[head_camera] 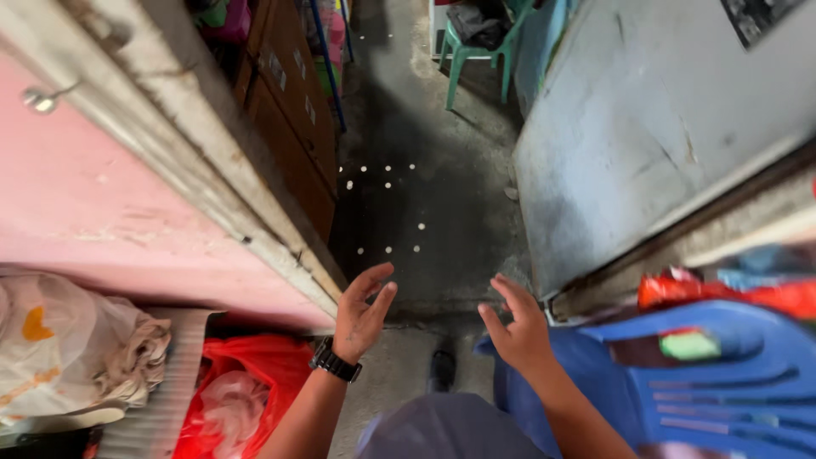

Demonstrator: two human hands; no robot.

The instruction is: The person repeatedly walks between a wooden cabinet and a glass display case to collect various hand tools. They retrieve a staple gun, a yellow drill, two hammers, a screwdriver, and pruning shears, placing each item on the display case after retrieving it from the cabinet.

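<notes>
Between a pink wall [93, 212] and a grey metal door [646, 127], you are standing at the mouth of a narrow concrete passage [425, 195], both hands raised in front of you. Your left hand [361, 310], a black wristwatch [334, 360] on its wrist, is spreading its fingers loosely and gripping nothing. Your right hand [517, 327] is hovering likewise, fingers apart and empty, just above the edge of a stack of blue plastic chairs [705, 374], the nearest thing to it. A red plastic bag [234, 382] is sitting low on your left, crowding that side. Ahead, the floor is running open between a wooden cabinet [293, 110] and the door, as far as a green chair [476, 51], leaving a slim lane for moving.
</notes>
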